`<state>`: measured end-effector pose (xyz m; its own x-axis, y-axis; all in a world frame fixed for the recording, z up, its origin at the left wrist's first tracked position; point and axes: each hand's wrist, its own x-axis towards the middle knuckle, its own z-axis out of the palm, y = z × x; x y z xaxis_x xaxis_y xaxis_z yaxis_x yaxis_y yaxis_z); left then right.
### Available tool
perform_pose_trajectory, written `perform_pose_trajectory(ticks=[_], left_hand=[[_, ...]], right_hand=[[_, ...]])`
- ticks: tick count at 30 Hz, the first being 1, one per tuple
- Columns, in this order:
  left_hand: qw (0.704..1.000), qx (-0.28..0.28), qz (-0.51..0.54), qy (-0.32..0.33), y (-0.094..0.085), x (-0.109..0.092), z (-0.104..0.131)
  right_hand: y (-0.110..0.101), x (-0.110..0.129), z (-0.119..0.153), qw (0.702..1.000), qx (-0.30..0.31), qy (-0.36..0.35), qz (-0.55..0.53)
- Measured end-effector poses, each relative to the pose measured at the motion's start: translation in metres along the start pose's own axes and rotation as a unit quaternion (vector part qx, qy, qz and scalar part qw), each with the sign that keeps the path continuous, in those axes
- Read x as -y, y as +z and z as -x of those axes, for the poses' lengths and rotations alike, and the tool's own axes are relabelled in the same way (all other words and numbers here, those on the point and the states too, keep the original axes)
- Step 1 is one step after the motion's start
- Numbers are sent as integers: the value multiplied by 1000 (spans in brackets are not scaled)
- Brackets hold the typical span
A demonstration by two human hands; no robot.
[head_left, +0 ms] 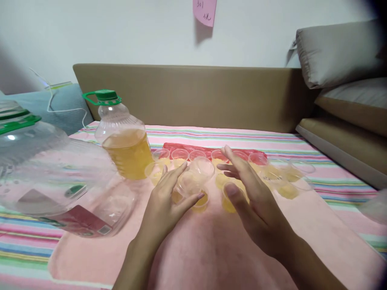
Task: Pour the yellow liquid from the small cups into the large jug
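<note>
My left hand (166, 203) is raised over the front of a group of clear plastic cups, thumb and fingers spread. Just beyond its thumb are clear cups (192, 182) that look empty and tilted; whether the hand touches them I cannot tell. Opposite, my right hand (256, 205) hovers with its fingers stretched out and holds nothing. Below its thumb stands a cup with yellow liquid (229, 204). Another such cup (200, 204) is under the left thumb. Several more cups of yellow liquid stand in rows behind, partly hidden by my hands.
A green-capped jug (130, 151) of amber liquid stands at the left. Nearer, a large clear jug (54, 173) that looks empty leans over. Red plastic (184, 147) lies behind the cups. A pink mat (211, 257) covers striped cloth. Cushions (341, 52) are piled at the right.
</note>
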<state>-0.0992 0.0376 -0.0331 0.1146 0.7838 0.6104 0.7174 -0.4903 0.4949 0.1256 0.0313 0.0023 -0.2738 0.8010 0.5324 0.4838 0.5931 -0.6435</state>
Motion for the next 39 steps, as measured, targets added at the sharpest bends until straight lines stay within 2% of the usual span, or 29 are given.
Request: perform_pose_trajectory(ticks=[6,7,11,14,15,19,23,28,34,39], left_hand=[[1000,-4,3,-14,-3,-1,0],[1000,-3,2,-11,-2,-1,0],[1000,4,-7,3,-2,1,0],[1000,-2,-18,13,-2,1,0],[1000,-2,-20,18,-2,1,0],[998,16,-38,51,-1,5,1],[994,20,-59,86,0,7,1],[988,16,-74,134,-2,3,-1],[979,38,-109,167,-4,-4,1],[974,27,-134,183,-2,-4,5]], right_hand=[[3,2,1,997,-62,-4,-43],[3,2,0,998,-53,-14,-30],[-1,1,-1,996,44,-42,59],[-2,0,0,999,-17,-28,40],[-2,0,0,998,-20,-30,43],[-3,-1,-1,990,40,-77,108],[-4,-3,-3,985,-19,-94,141],[-1,-2,-3,976,13,-145,164],[7,5,-3,979,26,-130,153],[15,10,0,988,21,-77,131]])
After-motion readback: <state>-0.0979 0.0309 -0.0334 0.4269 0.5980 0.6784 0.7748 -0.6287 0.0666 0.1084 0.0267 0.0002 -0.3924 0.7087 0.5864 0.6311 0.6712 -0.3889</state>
